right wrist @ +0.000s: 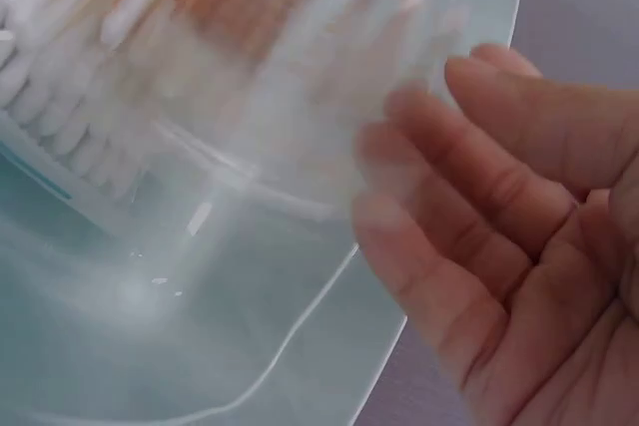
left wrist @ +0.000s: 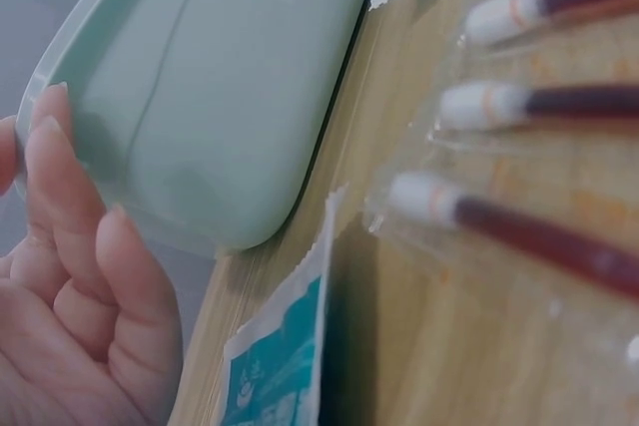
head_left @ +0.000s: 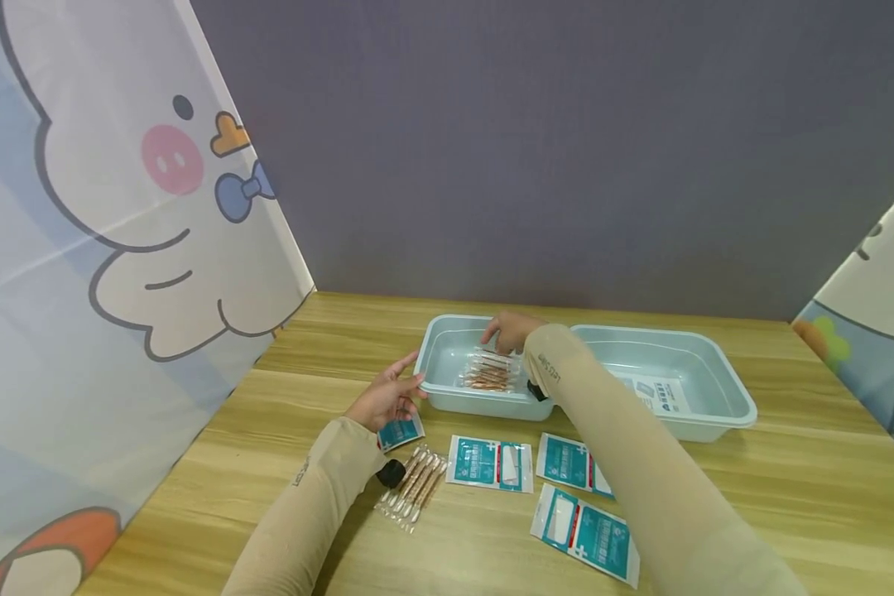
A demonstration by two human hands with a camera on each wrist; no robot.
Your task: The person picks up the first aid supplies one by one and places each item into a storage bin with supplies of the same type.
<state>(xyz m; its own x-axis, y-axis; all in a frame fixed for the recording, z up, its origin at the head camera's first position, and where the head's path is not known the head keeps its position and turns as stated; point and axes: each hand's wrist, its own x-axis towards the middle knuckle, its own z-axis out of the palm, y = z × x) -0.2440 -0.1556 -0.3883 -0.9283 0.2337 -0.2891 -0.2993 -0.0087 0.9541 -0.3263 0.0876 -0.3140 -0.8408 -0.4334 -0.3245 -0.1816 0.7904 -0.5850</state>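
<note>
My left hand (head_left: 384, 399) pinches the near left rim of the left pale green tub (head_left: 454, 401), thumb at the rim and fingers against the outer wall. Over the same tub is my right hand (head_left: 516, 331), its fingers loosely bent and parted in the right wrist view. Right below its fingertips, a clear packet of cotton swabs (head_left: 489, 370) lies in the tub; motion blurs it in the right wrist view. Another clear packet of brown-stick swabs (head_left: 414, 487) lies on the table by my left wrist, also close up in the left wrist view.
A second pale tub (head_left: 715, 364) stands to the right, with a printed white label (head_left: 659, 395) inside. Several teal-and-white sachets lie in front, including a middle one (head_left: 477, 461), a lower right one (head_left: 603, 538) and one partly under my left hand (head_left: 402, 430).
</note>
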